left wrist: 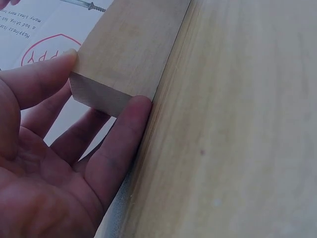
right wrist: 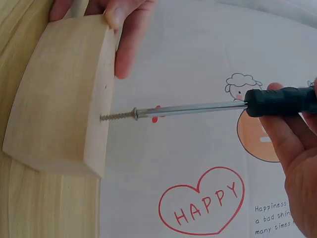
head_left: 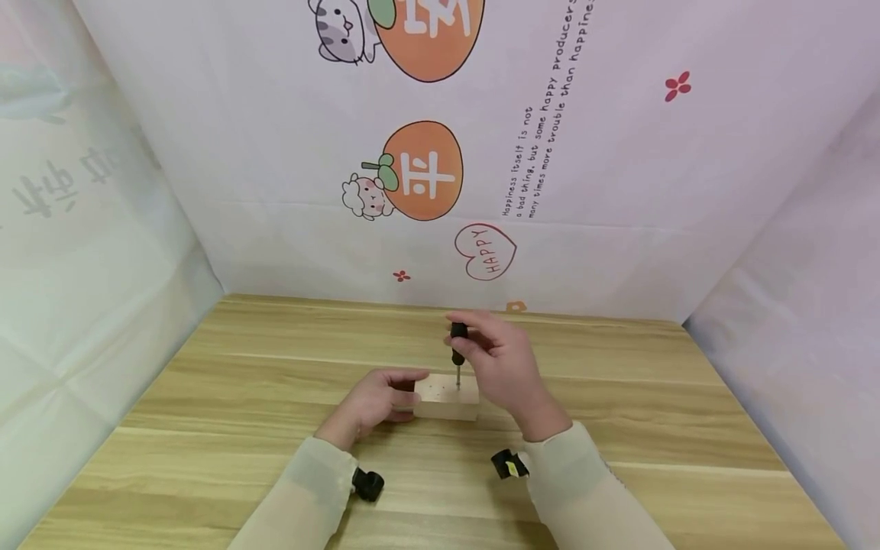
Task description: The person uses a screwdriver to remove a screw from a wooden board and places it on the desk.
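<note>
Behind the table, a white backdrop shows 2 oranges and 1 heart.

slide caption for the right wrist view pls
The right hand holds a screwdriver to a screw whose tip meets a wooden block gripped by the left hand.

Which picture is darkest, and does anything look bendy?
Left wrist view: darkest, the left hand in shade; right wrist view: lighter, the wooden block has bowed-looking edges, maybe from the lens; head view: brightest, with the pale backdrop.
</note>
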`<state>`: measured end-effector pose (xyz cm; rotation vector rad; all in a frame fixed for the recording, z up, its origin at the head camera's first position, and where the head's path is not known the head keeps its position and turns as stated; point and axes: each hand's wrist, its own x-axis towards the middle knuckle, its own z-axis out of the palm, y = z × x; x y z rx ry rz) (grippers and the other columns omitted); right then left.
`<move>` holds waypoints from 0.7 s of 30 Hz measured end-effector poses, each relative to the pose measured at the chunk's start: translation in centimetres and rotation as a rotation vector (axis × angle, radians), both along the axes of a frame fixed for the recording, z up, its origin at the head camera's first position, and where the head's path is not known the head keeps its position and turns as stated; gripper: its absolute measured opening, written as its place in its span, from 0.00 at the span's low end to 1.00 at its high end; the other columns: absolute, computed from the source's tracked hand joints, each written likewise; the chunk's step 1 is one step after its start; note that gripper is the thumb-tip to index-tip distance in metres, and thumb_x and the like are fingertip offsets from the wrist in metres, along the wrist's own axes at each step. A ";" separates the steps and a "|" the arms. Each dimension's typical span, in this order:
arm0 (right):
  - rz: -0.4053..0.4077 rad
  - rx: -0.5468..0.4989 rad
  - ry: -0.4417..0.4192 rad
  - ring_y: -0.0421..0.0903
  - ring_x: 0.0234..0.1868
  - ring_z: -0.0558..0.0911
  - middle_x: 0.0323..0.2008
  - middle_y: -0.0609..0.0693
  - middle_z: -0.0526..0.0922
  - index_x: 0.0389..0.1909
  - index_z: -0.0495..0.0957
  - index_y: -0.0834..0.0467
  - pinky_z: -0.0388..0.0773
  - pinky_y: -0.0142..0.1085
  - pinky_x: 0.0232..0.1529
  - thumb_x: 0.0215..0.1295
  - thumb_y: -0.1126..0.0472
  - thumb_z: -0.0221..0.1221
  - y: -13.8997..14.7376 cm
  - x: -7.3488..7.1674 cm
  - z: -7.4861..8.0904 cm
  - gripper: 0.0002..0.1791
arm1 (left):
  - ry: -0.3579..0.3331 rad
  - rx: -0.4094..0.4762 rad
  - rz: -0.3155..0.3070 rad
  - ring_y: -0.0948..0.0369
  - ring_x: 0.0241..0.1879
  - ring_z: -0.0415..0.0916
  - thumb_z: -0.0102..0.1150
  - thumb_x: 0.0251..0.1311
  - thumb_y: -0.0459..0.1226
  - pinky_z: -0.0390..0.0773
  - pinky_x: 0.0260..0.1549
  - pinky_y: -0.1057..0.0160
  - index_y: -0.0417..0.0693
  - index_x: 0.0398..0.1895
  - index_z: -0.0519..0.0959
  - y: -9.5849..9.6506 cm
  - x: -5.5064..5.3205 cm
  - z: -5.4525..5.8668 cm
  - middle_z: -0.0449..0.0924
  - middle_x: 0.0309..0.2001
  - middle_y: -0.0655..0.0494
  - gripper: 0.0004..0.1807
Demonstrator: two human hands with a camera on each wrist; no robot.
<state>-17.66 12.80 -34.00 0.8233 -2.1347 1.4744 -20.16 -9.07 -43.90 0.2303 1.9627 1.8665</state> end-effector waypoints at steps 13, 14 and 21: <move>-0.213 0.138 0.143 0.41 0.36 0.79 0.38 0.48 0.72 0.50 0.85 0.59 0.83 0.31 0.35 0.60 0.68 0.70 -1.0 0.6 0.4 0.17 | -0.002 0.002 0.006 0.50 0.57 0.74 0.62 0.65 0.30 0.82 0.46 0.52 0.44 0.63 0.79 -0.1 0.1 0.0 0.66 0.68 0.42 0.22; -0.209 0.133 0.146 0.42 0.36 0.80 0.36 0.48 0.73 0.50 0.85 0.59 0.83 0.32 0.36 0.60 0.69 0.69 -1.0 0.6 0.4 0.17 | 0.000 0.004 0.004 0.50 0.57 0.73 0.63 0.65 0.30 0.82 0.46 0.51 0.44 0.63 0.79 -0.1 0.1 0.0 0.65 0.68 0.41 0.22; -0.121 0.057 0.053 0.48 0.43 0.85 0.44 0.50 0.80 0.55 0.80 0.59 0.84 0.38 0.38 0.65 0.74 0.62 -0.4 0.3 0.2 0.19 | 0.005 0.000 0.003 0.50 0.56 0.75 0.63 0.65 0.29 0.82 0.46 0.51 0.43 0.63 0.79 0.0 0.1 0.1 0.67 0.67 0.41 0.22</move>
